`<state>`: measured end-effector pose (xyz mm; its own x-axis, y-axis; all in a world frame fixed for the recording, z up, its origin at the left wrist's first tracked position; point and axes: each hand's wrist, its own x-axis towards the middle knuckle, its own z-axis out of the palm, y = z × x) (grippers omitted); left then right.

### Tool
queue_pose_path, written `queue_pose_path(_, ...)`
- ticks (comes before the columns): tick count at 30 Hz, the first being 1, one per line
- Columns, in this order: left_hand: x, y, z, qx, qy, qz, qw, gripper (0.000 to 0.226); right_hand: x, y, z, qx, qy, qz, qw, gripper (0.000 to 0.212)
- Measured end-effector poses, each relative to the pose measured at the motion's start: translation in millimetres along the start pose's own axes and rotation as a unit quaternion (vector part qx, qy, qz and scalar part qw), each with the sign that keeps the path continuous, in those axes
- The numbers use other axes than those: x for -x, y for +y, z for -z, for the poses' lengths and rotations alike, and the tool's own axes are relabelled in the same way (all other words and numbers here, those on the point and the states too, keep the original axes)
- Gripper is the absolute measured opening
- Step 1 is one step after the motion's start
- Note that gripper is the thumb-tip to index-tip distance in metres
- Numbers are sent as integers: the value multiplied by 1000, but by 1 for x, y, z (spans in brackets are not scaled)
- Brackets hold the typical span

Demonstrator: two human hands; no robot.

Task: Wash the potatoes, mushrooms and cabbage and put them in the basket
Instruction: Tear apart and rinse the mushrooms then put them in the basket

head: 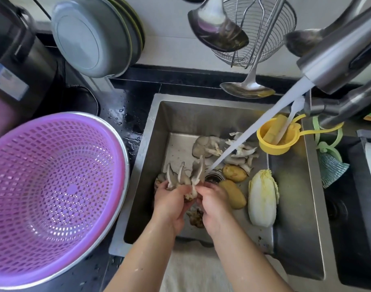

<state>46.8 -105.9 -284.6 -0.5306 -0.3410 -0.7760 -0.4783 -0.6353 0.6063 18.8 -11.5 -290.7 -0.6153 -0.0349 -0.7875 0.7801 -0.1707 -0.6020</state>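
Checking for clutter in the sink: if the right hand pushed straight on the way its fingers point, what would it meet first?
The right hand would most likely meet the mushroom cluster it already pinches together with the left hand; depth beyond is unclear.

White wall (172,39), black countertop (125,106).

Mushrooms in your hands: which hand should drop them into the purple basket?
Probably the left hand. It grips the mushroom cluster alongside the right hand, and the purple basket sits on the left, outside the sink.
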Motion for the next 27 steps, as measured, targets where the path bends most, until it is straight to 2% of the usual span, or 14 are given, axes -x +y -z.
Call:
queue_pose_path(3,-1,4,-1,21,27,24,999,25,-1,-2,5,-93,-17,-13,995,18)
queue_pose_path(5,-2,7,2,42,29,48,997,21,-2,-5,9,-147,-48,-45,987,18)
queue_pose_path(8,1,9,8,68,-36,82,994,24,-3,-10,19,-190,-89,-101,973,23)
queue_pose_path(14,13,8,23,121,-123,136,976,30,-8,-17,47,-226,-120,-135,957,30)
queue_pose_path(18,11,10,24,123,-131,130,975,34,-8,-17,58,-289,-155,-133,935,29)
queue_pose_path(21,3,6,17,96,-98,106,985,32,-6,-13,50,-210,-123,-126,962,11)
queue_pose_path(24,2,0,9,15,-92,57,994,33,-1,-7,31,-44,-94,-65,993,12)
queue_pose_path(27,3,-6,3,-75,-99,5,992,47,1,-2,13,20,-91,6,996,19)
